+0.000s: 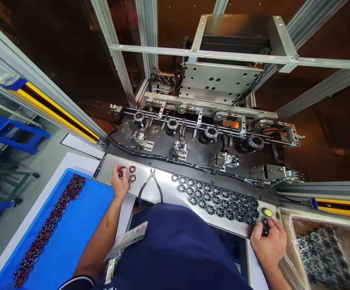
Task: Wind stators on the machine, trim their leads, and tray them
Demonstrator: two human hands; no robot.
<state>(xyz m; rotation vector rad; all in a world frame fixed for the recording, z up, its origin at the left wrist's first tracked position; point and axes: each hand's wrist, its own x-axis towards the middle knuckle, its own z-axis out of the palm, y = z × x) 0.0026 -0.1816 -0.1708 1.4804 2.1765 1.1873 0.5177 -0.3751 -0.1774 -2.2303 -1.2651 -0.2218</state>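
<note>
My left hand (120, 184) rests at the left end of the metal ledge, its fingers curled around small red-and-black round parts (122, 169). Just beside it lie two more red-and-black round parts, one of them a red disc (132, 169). A pair of nippers (151, 183) with dark handles lies spread apart right of these. At the ledge's right end, my right hand (269, 241) is closed on black round parts (265, 228), partly hidden by the fingers. Left of that hand, rows of black-and-silver round parts (219, 200) cover the ledge, with a yellow button (267, 212) behind the hand.
Beyond the metal ledge (102, 171) stands a machine with several round fixtures (209, 133) and cables. A blue tray (81, 225) at left holds a band of red-and-black parts (49, 225). At right, a lined box (294, 241) holds more round parts. Yellow bars (57, 110) flank the opening.
</note>
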